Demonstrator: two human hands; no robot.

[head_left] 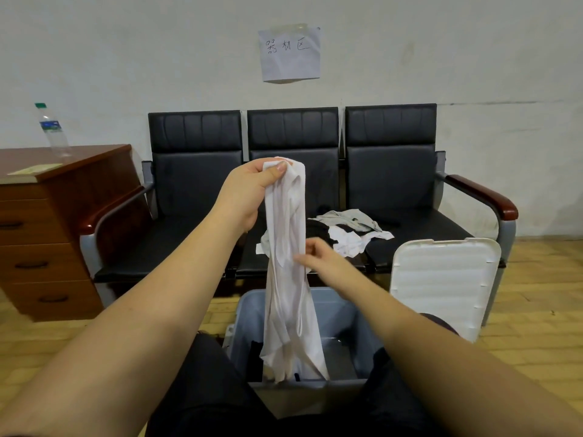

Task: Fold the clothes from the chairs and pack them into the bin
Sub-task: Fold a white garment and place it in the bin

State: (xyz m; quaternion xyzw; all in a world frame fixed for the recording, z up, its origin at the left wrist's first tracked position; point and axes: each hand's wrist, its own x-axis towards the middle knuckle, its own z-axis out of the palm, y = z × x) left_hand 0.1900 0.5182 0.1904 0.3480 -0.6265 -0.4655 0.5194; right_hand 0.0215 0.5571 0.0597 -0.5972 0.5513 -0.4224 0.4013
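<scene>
My left hand point(249, 190) pinches the top of a white garment point(288, 279) and holds it up so it hangs as a long narrow strip. Its lower end reaches into the grey bin point(350, 316) in front of my knees. My right hand point(315, 257) touches the garment's right edge about halfway down, fingers curled at the fabric. A dark garment point(255, 357) lies inside the bin at the left. On the black three-seat chair row point(293, 171), a pile of grey, white and black clothes point(347, 231) lies on the middle and right seats.
The bin's white lid point(441, 285) leans upright against the right seat. A wooden drawer cabinet point(50, 228) stands at the left with a plastic water bottle point(52, 130) on top. A paper sign point(290, 53) is taped to the wall. The floor is wooden.
</scene>
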